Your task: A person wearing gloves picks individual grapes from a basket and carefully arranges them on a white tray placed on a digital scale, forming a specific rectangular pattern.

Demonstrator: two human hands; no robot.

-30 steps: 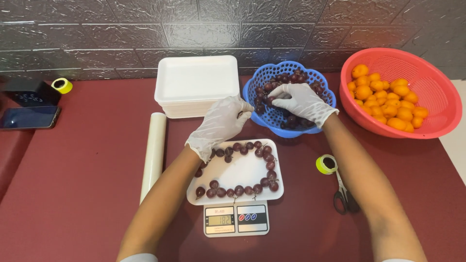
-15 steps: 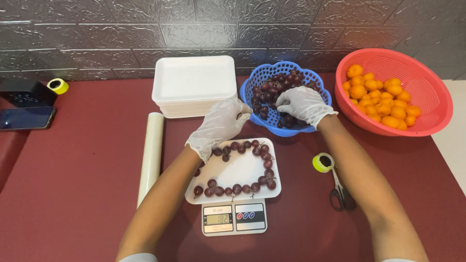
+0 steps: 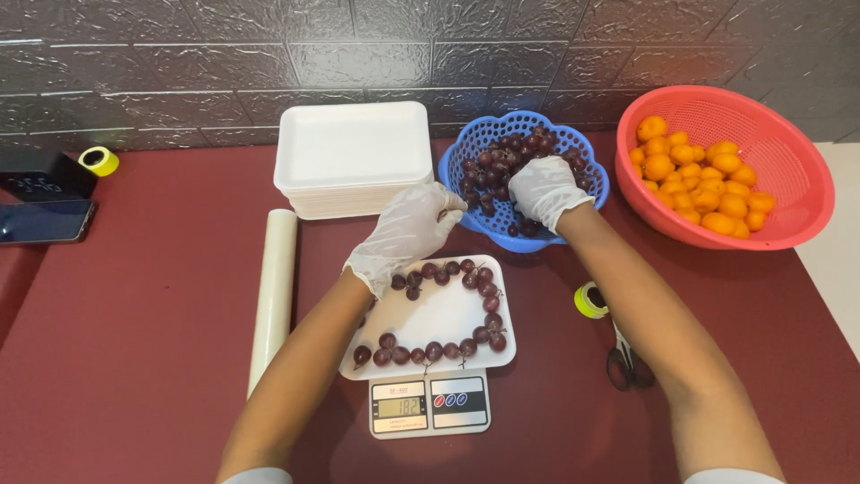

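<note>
Right hand [image 3: 542,190] has sunk deeper among blue basket's [image 3: 582,170] grapes [image 3: 502,161].

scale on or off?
On. The scale has a lit display with digits showing, under the white tray ringed with dark grapes.

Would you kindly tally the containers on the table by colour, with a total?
Blue basket: 1
Red basket: 1
White foam tray on the scale: 1
Stack of white foam trays: 1 stack, number of trays unclear
Total: 4
</note>
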